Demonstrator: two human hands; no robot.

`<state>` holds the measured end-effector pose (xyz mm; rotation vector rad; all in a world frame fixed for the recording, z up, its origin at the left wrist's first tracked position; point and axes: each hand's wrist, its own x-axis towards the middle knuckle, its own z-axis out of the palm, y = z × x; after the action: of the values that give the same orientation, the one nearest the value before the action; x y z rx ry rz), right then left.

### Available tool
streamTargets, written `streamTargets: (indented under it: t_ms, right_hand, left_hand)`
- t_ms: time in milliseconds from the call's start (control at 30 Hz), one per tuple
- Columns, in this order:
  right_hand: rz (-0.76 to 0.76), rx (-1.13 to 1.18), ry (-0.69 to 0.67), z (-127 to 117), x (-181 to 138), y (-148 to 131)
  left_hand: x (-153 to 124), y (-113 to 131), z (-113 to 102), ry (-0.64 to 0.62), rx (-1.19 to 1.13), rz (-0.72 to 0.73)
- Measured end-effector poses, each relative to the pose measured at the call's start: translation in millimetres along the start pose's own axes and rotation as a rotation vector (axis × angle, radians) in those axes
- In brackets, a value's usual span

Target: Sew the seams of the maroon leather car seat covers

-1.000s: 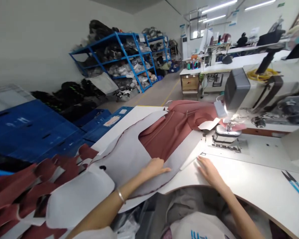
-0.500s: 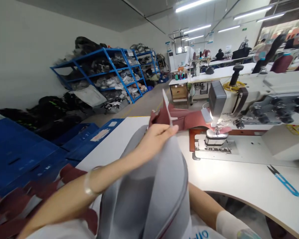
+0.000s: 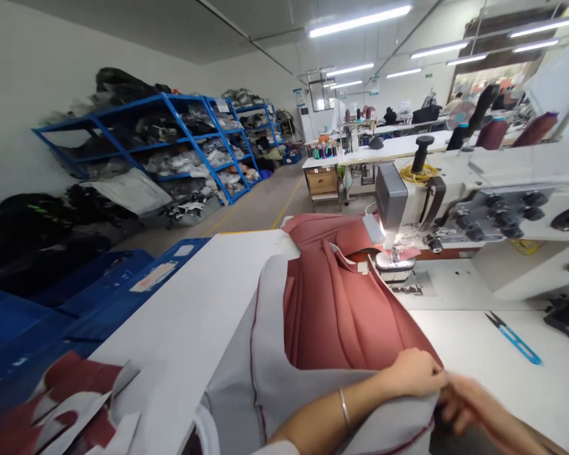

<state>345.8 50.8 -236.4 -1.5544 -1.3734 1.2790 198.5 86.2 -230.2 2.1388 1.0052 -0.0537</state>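
Note:
A large dark-red upholstery piece (image 3: 332,303) with a grey backing (image 3: 265,385) lies on the white sewing table (image 3: 189,316), its far end under the presser foot of the sewing machine (image 3: 455,208). My left hand (image 3: 410,373) is closed on the near edge of this piece at the lower right. Right beside it, my right hand (image 3: 474,404) grips the same edge, its fingers partly hidden by the fabric.
Blue thread snips (image 3: 514,338) lie on the table to the right. Cut red and grey pieces (image 3: 61,404) are stacked at the lower left above blue crates (image 3: 90,291). Blue shelving (image 3: 171,145) lines the left wall. More sewing stations (image 3: 374,148) stand farther back.
The piece was lifted and folded over by my left hand, then laid back down red side up. Both hands have come together at its near right edge.

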Motion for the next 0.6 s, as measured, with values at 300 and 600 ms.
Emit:
streamTargets:
  t_ms: [300,600]
  right_hand:
    - [-0.147,-0.886,-0.138,40.3,124.2,-93.6]
    - [-0.103,0.586,-0.157,2.6,74.6,-77.8]
  left_hand:
    - [-29.7,-2.9,19.9,-0.138,0.153,0.055]
    - [-30.4,-37.1,-135.9,1.092,-0.07,0.109]
